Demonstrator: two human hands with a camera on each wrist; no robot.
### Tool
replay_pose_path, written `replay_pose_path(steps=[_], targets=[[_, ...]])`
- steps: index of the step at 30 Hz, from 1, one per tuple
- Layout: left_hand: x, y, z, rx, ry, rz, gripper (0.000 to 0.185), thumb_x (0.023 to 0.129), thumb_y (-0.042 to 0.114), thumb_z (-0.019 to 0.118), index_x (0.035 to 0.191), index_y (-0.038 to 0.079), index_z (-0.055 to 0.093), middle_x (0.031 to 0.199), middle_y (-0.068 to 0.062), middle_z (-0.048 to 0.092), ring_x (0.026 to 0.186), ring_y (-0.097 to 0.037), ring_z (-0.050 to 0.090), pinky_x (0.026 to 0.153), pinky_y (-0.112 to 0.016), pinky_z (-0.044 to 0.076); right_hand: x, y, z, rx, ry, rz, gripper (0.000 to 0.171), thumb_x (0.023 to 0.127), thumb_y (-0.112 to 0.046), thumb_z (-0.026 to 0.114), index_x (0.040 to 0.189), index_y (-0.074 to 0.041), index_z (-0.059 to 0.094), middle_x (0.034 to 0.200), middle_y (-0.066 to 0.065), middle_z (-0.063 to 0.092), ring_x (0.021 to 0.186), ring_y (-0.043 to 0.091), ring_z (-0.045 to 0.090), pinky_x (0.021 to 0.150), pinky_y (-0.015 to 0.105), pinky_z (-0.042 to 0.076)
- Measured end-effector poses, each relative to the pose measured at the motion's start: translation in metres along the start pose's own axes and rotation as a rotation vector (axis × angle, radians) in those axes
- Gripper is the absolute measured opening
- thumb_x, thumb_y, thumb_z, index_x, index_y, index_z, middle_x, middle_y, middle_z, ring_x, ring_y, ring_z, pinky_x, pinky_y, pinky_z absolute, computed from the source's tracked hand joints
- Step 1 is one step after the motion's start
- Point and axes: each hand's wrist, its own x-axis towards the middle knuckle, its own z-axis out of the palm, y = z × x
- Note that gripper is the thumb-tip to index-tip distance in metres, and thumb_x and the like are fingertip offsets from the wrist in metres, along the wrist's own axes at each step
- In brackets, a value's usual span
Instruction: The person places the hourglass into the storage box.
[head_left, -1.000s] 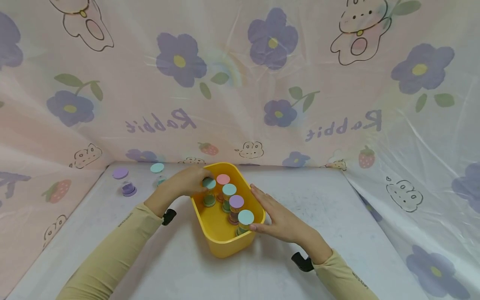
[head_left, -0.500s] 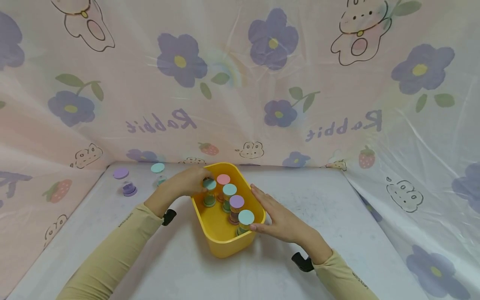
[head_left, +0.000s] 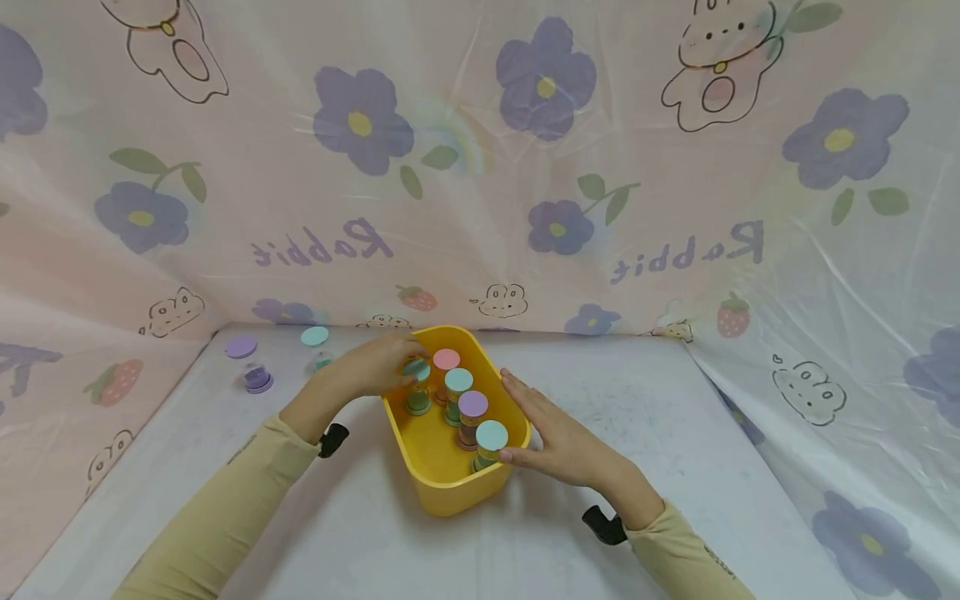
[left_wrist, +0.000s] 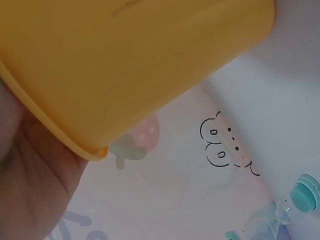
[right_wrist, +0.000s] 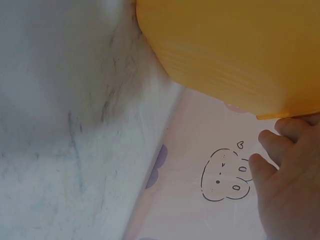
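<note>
On the far left of the tabletop [head_left: 360, 533] stand a purple-capped sand timer [head_left: 257, 377] and, just to its right, a teal-capped one [head_left: 316, 337]. The left hand [head_left: 375, 363] reaches over the rim of the yellow tub [head_left: 450, 492], fingers curled round a teal-capped timer [head_left: 417, 385] inside it. Four more timers stand in a row beside that one. The right hand [head_left: 558, 437] lies flat and relaxed against the tub's right wall.

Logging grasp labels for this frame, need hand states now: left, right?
Left hand: fingers curled round a teal-capped hourglass in the yellow bin.
Right hand: open, flat against the bin's side.
</note>
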Motion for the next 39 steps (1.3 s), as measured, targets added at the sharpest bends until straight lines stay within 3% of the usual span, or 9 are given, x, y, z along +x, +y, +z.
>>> replay_pose_path(steps=[5,12,20,26,32,39], targets=[[-0.008,0.000,-0.001,-0.021,0.066,0.009,0.035,0.095,0.011,0.075,0.129,0.003,0.070,0.131,-0.015,0.066,0.121,-0.034,0.063,0.107,-0.051,0.050,0.000,0.000,0.000,0.003,0.001,0.003,0.097,0.096,-0.050,0.071,0.169,-0.024,0.012,0.174,-0.006,0.009,0.159,0.031,0.016,0.123,0.063,0.021],[-0.024,-0.004,0.000,-0.070,0.234,-0.014,0.042,0.096,0.013,0.075,0.135,0.002,0.066,0.144,-0.019,0.058,0.135,-0.042,0.054,0.113,-0.058,0.044,-0.001,0.000,0.002,-0.001,0.004,0.010,0.097,0.096,-0.051,0.071,0.169,-0.023,0.013,0.174,-0.006,0.010,0.158,0.033,0.018,0.124,0.062,0.020],[-0.043,-0.017,0.000,-0.152,0.483,0.035,0.044,0.095,0.009,0.076,0.137,0.004,0.064,0.136,-0.015,0.061,0.109,-0.035,0.064,0.092,-0.051,0.057,-0.001,0.000,0.003,0.007,0.014,0.000,0.096,0.096,-0.048,0.072,0.169,-0.022,0.014,0.174,-0.005,0.011,0.158,0.033,0.018,0.123,0.063,0.020],[-0.056,-0.031,0.000,-0.149,0.659,0.054,0.042,0.094,0.002,0.075,0.135,0.003,0.065,0.133,-0.015,0.062,0.107,-0.030,0.063,0.086,-0.047,0.056,0.000,-0.001,0.002,0.007,0.012,-0.008,0.096,0.096,-0.048,0.072,0.169,-0.022,0.014,0.174,-0.004,0.011,0.158,0.033,0.018,0.123,0.063,0.020],[-0.073,-0.052,-0.001,-0.136,0.784,-0.013,0.042,0.092,-0.002,0.075,0.133,0.002,0.066,0.129,-0.014,0.064,0.108,-0.029,0.063,0.084,-0.038,0.054,0.000,0.000,0.001,0.003,0.008,-0.003,0.097,0.096,-0.050,0.071,0.169,-0.023,0.012,0.174,-0.005,0.010,0.159,0.031,0.017,0.124,0.060,0.018],[-0.100,-0.074,-0.004,-0.180,0.848,-0.138,0.042,0.095,-0.001,0.072,0.136,0.001,0.064,0.128,-0.019,0.063,0.107,-0.036,0.061,0.085,-0.028,0.045,0.000,0.001,0.002,-0.006,0.007,0.000,0.097,0.096,-0.050,0.071,0.169,-0.023,0.012,0.174,-0.007,0.009,0.159,0.026,0.016,0.126,0.056,0.016]])
